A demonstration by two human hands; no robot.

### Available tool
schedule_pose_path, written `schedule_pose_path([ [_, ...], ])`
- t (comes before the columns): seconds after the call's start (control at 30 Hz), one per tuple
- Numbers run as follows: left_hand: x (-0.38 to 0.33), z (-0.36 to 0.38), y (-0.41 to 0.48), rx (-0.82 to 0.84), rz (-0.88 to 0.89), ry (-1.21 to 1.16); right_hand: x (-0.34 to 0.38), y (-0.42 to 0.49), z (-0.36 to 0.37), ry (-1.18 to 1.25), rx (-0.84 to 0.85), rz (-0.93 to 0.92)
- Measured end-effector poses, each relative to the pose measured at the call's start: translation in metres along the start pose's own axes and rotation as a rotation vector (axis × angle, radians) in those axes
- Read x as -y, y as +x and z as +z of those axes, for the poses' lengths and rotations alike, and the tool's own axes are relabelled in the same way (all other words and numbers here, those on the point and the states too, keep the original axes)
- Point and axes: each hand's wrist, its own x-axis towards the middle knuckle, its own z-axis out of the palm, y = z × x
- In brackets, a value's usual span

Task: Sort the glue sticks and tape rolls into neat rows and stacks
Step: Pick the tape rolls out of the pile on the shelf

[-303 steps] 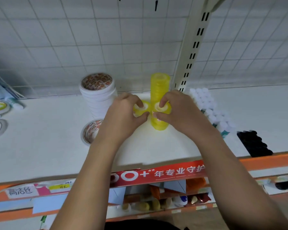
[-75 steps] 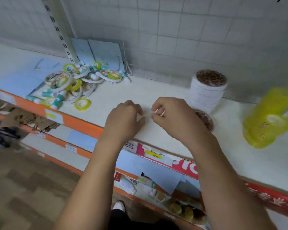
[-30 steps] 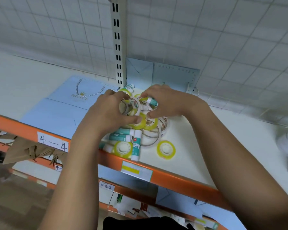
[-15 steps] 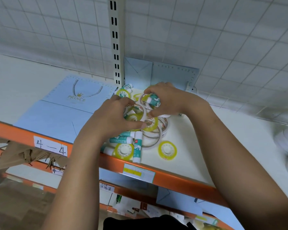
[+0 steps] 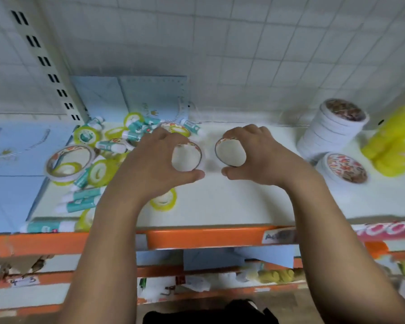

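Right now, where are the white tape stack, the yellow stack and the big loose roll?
White tape stack (image 5: 332, 136): head view, side.
Yellow stack (image 5: 393, 143): head view, side.
Big loose roll (image 5: 63, 154): head view, inner wall.

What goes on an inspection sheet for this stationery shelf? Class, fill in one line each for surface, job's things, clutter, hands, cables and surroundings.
Surface: white shelf top with an orange front edge.
Job's things: loose pile of glue sticks and tape rolls at left; white tape stack and blurred yellow tape stack at right; one flat roll beside the white stack.
Clutter: blue paper bags at left and against the wall.
Hands: left hand grips a patterned tape roll; right hand grips a second patterned roll; the two rolls are apart.
Cables: nothing seen.
Surroundings: grid back wall, slotted upright, lower shelf with blurred goods.
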Motion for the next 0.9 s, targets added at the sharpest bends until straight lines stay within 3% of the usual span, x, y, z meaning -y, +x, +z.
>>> schedule_pose_path([
  [0.47,-0.160,0.103,0.056,0.133,0.164,-0.046,-0.169,-0.088,-0.057,-0.036,-0.086,0.228],
  [0.9,-0.222,0.139,0.061,0.072,0.108,0.035,-0.227,-0.100,-0.058,0.154,-0.010,0.094],
])
